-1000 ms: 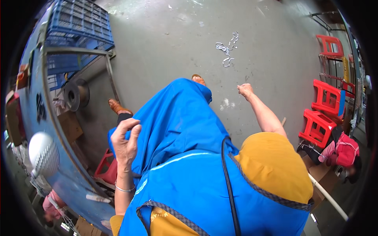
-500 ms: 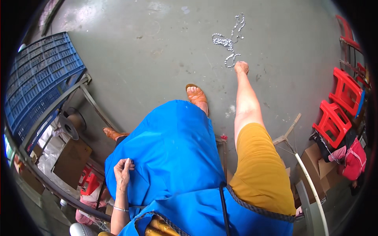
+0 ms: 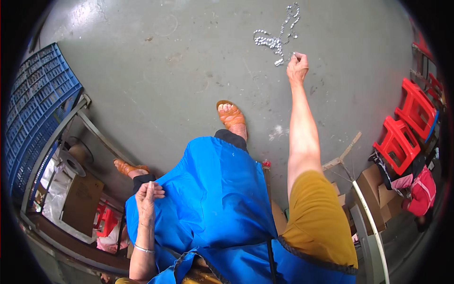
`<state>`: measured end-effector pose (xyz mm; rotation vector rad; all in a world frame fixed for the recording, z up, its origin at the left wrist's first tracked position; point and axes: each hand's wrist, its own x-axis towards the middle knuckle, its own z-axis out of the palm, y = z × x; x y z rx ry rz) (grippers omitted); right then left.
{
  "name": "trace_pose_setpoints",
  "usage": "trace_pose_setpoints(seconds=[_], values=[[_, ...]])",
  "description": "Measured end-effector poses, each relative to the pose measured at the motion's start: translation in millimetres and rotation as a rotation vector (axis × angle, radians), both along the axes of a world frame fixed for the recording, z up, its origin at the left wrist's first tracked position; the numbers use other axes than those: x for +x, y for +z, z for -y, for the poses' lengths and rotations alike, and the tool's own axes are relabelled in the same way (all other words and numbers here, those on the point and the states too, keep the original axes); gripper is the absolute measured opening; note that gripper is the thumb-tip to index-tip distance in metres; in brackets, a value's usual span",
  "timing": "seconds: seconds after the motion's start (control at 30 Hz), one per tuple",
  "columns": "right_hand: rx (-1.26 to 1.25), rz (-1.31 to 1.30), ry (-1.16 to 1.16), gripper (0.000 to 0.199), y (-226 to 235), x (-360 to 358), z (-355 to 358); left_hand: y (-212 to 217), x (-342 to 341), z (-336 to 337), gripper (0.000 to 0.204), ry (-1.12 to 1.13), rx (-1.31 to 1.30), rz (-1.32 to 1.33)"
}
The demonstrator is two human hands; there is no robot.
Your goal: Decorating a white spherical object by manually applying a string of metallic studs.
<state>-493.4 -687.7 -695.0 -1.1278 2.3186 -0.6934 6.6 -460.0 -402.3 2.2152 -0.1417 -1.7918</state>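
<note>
The right hand is reaching down to the grey floor, its grip pinching the end of a silvery chain that is lying in loops just beyond it. The left hand is resting against the blue apron, fingers loosely pressed together, holding nothing.

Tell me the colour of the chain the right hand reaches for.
Silver, shiny metal chain at the right hand; head view.

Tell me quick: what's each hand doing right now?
Left hand: loosely closed against the blue apron, holding nothing visible.
Right hand: pinched on the silver chain on the floor.
</note>
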Motion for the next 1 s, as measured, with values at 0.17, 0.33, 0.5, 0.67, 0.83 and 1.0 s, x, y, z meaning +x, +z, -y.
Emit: trace_pose_setpoints(seconds=[0.17,0.33,0.5,0.67,0.83,1.0], values=[[-0.436,0.654,0.333,0.012,241.5,98.7,40.8,24.7,-30.2,56.2,0.029,-0.063,-0.343,-0.043],[-0.320,0.847,0.892,0.017,362.8,221.1,-5.8,71.1,-68.7,106.1,0.035,0.144,-0.782,-0.379],[-0.010,1.246,1.072,0.010,413.9,296.6,-84.7,128.0,-34.6,92.2,0.041,0.034,-0.772,-0.337],[0.019,1.144,1.211,0.013,470.8,323.1,-136.8,190.8,-6.5,18.6,0.039,0.004,-0.974,-0.277],[-0.010,1.081,1.313,0.013,540.2,356.6,-194.3,273.8,8.5,-69.2,0.026,0.058,-0.909,-0.246],[-0.008,0.909,1.539,0.009,611.8,376.0,-259.9,332.6,8.0,-153.1,0.016,0.256,-0.996,-0.062]])
